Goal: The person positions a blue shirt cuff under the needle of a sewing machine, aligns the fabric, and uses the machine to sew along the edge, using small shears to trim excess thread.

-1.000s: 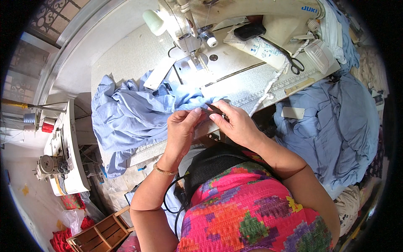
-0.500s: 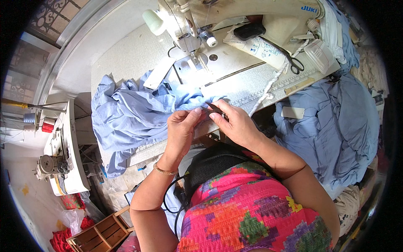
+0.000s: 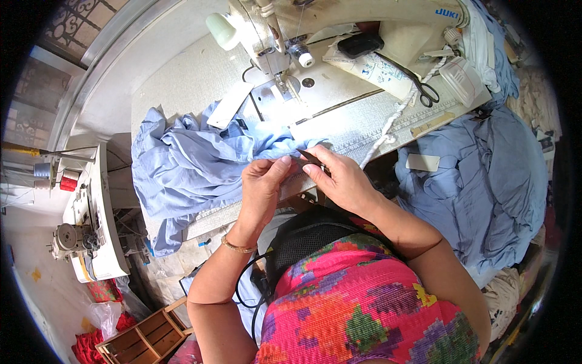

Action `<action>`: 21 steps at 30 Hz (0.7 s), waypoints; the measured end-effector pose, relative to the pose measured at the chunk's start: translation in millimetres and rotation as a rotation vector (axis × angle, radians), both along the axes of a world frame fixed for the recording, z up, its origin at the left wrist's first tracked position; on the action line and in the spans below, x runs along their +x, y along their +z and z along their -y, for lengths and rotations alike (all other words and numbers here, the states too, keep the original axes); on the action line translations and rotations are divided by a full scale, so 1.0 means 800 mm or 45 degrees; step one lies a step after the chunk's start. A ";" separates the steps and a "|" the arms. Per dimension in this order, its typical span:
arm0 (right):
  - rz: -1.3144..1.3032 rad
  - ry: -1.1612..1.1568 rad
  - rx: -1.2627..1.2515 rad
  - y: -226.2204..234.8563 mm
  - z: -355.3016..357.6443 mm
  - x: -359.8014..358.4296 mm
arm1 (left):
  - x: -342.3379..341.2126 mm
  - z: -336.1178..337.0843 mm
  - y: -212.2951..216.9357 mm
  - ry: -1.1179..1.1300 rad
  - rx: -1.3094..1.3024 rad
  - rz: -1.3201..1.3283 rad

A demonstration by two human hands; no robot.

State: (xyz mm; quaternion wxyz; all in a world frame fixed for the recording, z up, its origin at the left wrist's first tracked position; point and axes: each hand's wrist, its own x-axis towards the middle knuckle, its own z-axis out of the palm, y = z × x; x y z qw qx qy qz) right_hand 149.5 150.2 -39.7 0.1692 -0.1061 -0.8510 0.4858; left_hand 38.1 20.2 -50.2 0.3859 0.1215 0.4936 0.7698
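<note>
Left hand [image 3: 262, 182] had thumb and fingers pinched together on the right-hand end of a blue cloth [image 3: 188, 164]. Right hand [image 3: 339, 182] was curled closed around a small dark pointed tool [image 3: 311, 158], tip near the left thumb; couldn't tell what kind, tbh. The cloth lay all bunched up on the sewing table [image 3: 167, 91], near side of the machine [image 3: 267, 51], and scissors [image 3: 428, 94] sat over to the right.

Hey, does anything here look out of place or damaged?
No spill or damage stands out. Mildly untidy: the scissors lie askew by printed paper, and a twisted white cord trails across the table. The blue cloth by the left hand is bunched.
</note>
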 end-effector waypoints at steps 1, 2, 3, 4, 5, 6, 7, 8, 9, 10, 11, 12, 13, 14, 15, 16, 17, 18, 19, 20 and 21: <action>0.009 -0.003 0.002 -0.001 -0.001 0.000 | 0.000 -0.001 0.001 0.001 -0.008 0.005; -0.002 -0.007 -0.005 -0.001 0.000 0.000 | 0.000 -0.001 0.001 0.004 -0.016 0.008; -0.013 -0.012 -0.013 0.000 0.000 0.000 | 0.000 -0.001 0.001 0.000 -0.018 0.007; -0.024 -0.017 -0.020 0.000 0.001 0.000 | 0.000 -0.001 0.000 -0.003 -0.020 0.007; -0.013 -0.012 -0.024 0.000 0.001 0.000 | 0.000 0.000 0.000 -0.006 -0.022 0.007; -0.002 -0.007 -0.028 0.000 0.000 0.000 | 0.000 0.000 0.000 -0.006 -0.016 0.007; 0.009 -0.003 -0.032 0.000 0.000 0.000 | 0.000 0.000 0.000 -0.007 -0.010 0.007; 0.004 -0.001 -0.034 -0.001 0.000 -0.001 | 0.000 0.000 -0.001 -0.007 -0.005 0.008; 0.000 0.000 -0.035 -0.001 0.000 -0.001 | 0.000 0.000 0.000 -0.010 -0.006 0.008; -0.005 0.002 -0.037 -0.002 -0.001 -0.001 | 0.000 0.000 0.001 -0.012 -0.007 0.009; -0.001 0.002 -0.036 -0.002 -0.001 -0.001 | 0.000 -0.001 0.002 -0.014 -0.009 0.010; 0.002 0.002 -0.035 -0.002 -0.001 -0.001 | 0.000 -0.001 0.002 -0.014 -0.010 0.010; 0.005 0.002 -0.035 -0.002 -0.001 -0.001 | 0.000 -0.001 0.003 -0.014 -0.010 0.010; -0.002 0.001 -0.032 -0.002 -0.001 -0.001 | 0.000 -0.002 0.003 -0.014 -0.011 0.009; -0.009 0.000 -0.029 -0.003 -0.001 -0.001 | 0.000 -0.002 0.002 -0.013 -0.007 0.009; -0.017 -0.002 -0.027 -0.004 -0.001 -0.001 | 0.000 -0.001 0.001 -0.013 -0.004 0.009; -0.012 -0.001 -0.032 -0.003 -0.001 -0.001 | 0.000 -0.001 0.000 -0.012 -0.001 0.010; -0.008 0.000 -0.037 -0.003 -0.001 -0.001 | -0.001 -0.001 0.000 -0.013 -0.002 0.007; -0.004 0.001 -0.043 -0.003 -0.001 -0.001 | -0.001 -0.001 0.000 -0.013 -0.004 0.004; -0.011 0.000 -0.047 -0.002 -0.001 -0.001 | -0.001 -0.001 0.000 -0.015 -0.005 0.001; -0.019 -0.001 -0.052 -0.002 -0.001 -0.001 | -0.001 -0.001 0.000 -0.009 -0.008 0.001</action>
